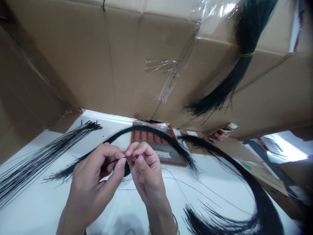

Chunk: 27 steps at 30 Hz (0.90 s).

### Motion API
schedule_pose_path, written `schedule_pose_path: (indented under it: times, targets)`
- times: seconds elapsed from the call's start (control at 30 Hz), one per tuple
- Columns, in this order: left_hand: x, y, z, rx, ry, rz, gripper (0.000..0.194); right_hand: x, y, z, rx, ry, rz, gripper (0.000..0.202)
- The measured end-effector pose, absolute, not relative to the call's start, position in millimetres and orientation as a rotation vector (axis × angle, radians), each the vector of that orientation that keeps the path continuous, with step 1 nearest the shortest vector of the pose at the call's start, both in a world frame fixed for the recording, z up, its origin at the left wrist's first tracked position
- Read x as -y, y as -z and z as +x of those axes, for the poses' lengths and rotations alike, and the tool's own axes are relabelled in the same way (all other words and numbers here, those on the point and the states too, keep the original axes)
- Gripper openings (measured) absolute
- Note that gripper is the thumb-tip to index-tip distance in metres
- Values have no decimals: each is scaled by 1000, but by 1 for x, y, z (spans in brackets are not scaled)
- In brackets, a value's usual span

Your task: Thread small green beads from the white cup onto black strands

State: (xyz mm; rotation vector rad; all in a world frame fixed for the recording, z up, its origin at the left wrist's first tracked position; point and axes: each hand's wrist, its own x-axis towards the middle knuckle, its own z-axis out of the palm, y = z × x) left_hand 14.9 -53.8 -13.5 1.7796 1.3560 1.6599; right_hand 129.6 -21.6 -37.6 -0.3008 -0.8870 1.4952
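Head view. Left hand [94, 184]: thumb and forefinger closed on a thin black strand [128, 157]. Right hand [146, 173]: thumb and fingertips pinched on the same strand, dark tip showing there. Beyond the fingers, arched bundle [146, 129] over a red-and-grey panel [161, 143]. Straight bundle [53, 151] left of them; curved bundle [253, 182] right; can [221, 133] farther off, right. White table [139, 202] below.

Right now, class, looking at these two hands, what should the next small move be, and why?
Probably a slight firming of the right hand's pinch by the black tip: the left hand pinches the same thin dark strand nearby, and the tip sits right at the fingertips, so it might slip.
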Motion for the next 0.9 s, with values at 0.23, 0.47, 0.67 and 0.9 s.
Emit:
schedule_pose_path:
  times: [0.23, 0.47, 0.67, 0.9]
  targets:
    - [51, 15, 10, -1307, -1640, 1844, 14, 19, 40, 130, 906, -1502, -321, 14]
    - [48, 14, 5, -1231, -1574, 1935, 18, 15, 44, 133, 945, -1466, -329, 19]
    - [47, 13, 4, -1158, -1459, 1989, 17, 11, 46, 138, 1028, -1376, -385, 22]
    - [48, 13, 1, -1084, -1393, 1990, 18, 9, 44, 140, 1053, -1398, -369, 25]
